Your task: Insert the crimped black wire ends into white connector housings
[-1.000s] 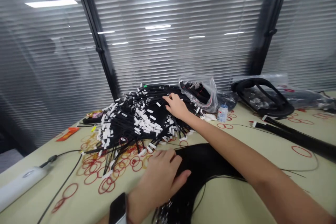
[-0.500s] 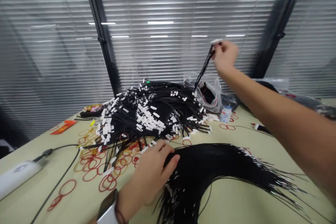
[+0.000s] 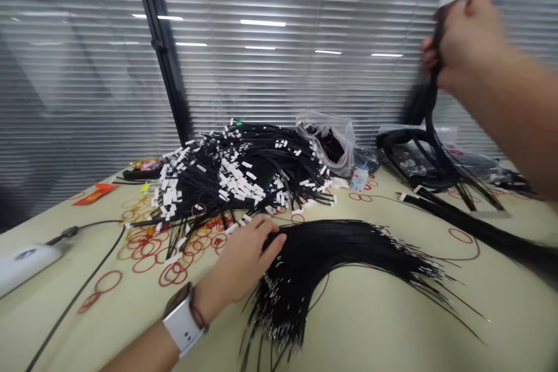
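Observation:
My right hand [image 3: 466,43] is raised at the upper right, closed around a small bundle of black wires [image 3: 429,102] with a white tag at the top; the wires hang down from it, blurred by motion. My left hand [image 3: 244,258], with a white watch on the wrist, lies flat with fingers stretched on the left end of a curved bundle of bare black wires [image 3: 349,250] on the table. Behind it lies a large heap of black wires with white tags [image 3: 235,177].
Several red rubber bands [image 3: 152,256] are scattered on the beige table [image 3: 392,331]. A clear plastic bag [image 3: 329,142] and a small bottle [image 3: 360,177] stand behind the heap. More black cable bundles [image 3: 479,226] lie at the right. A white power strip [image 3: 24,261] is at the left edge. Blinds behind glass close off the back.
My right hand pinched a few tagged wires from the heap and lifted them up and to the right. My left hand stayed on the bare-wire bundle.

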Available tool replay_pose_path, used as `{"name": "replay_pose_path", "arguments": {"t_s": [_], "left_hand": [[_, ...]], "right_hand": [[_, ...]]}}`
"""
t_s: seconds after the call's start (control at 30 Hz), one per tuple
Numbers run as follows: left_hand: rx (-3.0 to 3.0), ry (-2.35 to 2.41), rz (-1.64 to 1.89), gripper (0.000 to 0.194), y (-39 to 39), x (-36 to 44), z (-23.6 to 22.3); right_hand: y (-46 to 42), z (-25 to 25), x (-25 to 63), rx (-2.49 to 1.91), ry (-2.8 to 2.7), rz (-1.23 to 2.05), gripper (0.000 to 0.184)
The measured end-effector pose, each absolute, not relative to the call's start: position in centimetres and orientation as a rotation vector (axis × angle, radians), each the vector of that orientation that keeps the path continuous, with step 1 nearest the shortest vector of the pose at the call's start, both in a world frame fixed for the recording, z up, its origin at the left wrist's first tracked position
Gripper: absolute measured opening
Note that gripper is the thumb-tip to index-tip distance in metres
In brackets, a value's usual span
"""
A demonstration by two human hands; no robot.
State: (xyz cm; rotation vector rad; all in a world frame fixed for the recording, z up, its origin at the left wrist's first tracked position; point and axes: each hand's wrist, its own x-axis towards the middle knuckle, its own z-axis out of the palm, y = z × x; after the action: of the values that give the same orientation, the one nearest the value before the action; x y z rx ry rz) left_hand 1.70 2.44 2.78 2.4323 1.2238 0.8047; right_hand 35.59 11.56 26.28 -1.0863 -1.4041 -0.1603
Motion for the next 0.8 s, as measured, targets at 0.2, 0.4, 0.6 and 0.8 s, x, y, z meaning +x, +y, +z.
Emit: {"name": "replay_pose_path", "arguments": {"t_s": [0.2,0.4,0.6,0.8], "left_hand": [[2.155,1.148,0.970,0.036,3.6,1.4,2.2],[2.008,1.040,0.974,0.041,5.3,0.6,1.8],[2.033,1.045,0.931,0.034,6.0,0.5,2.6],[2.052,1.152,0.929,0.018,4.8,0.0,2.7]], "right_hand": [[9.9,15.2,28.2,-1.019,-2.122,0.019,0.025],[7.6,4.3,18.9,-0.783,-2.625,0.178,0.027],[6.7,3.3,18.5,-0.925,-2.465,-0.090,0.028],[2.6,1.4,19.5,-0.722,-2.647,-0.091,0.018]]}}
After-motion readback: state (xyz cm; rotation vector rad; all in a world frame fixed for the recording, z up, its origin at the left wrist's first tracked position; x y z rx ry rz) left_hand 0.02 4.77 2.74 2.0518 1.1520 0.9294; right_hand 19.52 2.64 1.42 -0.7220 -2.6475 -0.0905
